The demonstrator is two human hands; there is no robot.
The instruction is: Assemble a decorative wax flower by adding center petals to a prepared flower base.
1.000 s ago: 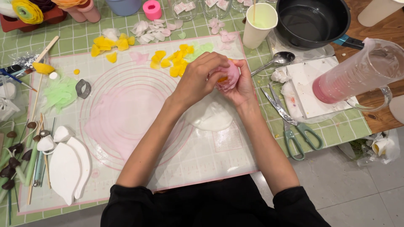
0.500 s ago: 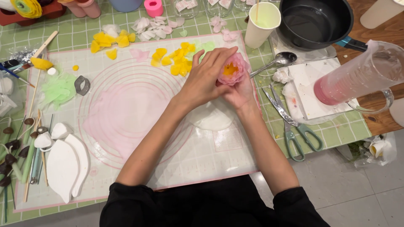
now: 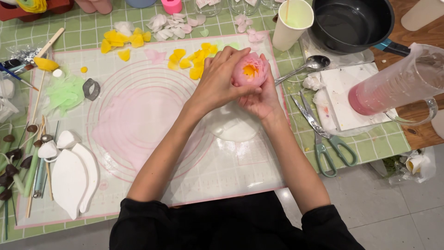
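Both hands, left hand [image 3: 217, 83] and right hand [image 3: 261, 99], fingers closed around a pink flower [image 3: 250, 70] (yellow centre) above the silicone mat [image 3: 152, 153]; yellow petals [image 3: 194, 58], paper cup [image 3: 292, 18], spoon [image 3: 310, 64] and scissors [image 3: 323, 139] lie nearby.

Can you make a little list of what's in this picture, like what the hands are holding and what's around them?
Left hand: left hand wraps over the pink flower
Right hand: right hand cups the flower from below
Flower: pink petals, yellow middle
Under the hands: clear mat with pink circles
Near the flower: yellow petals, spoon, paper cup
Right side: scissors with green handles, black pan, jug of pink liquid
Left side: white leaf shapes, green sticks
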